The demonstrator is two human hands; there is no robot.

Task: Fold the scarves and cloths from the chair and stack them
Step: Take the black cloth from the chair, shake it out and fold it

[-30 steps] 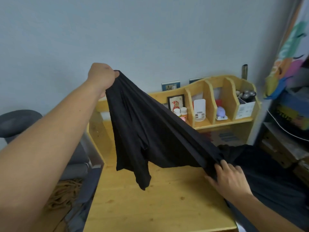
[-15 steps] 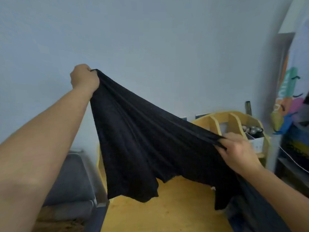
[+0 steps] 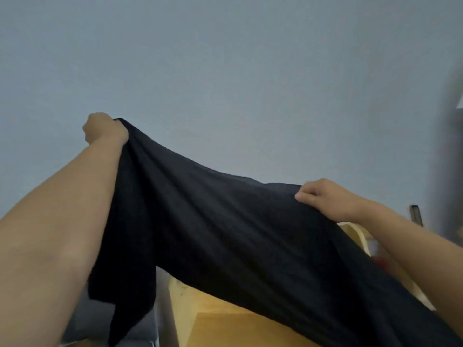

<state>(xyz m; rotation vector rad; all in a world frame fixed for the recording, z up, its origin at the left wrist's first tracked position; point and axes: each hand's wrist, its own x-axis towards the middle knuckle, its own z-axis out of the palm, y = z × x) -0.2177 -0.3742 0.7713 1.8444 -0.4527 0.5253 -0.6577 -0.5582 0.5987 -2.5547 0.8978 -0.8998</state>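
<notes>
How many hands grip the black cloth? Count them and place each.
2. The left hand grips the black fabric cloth at its raised left end; the right hand pinches its upper edge, lower right.

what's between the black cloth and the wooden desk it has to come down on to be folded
Nothing visible. The black cloth hangs in the air, gripped by the left hand and right hand, above the wooden desk. The strip of desk showing is bare; the rest is hidden behind the cloth.

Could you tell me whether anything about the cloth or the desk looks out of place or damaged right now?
Nothing stands out. The black cloth hangs spread between the left hand and right hand, with no visible tear; it hides most of the wooden desk.
</notes>
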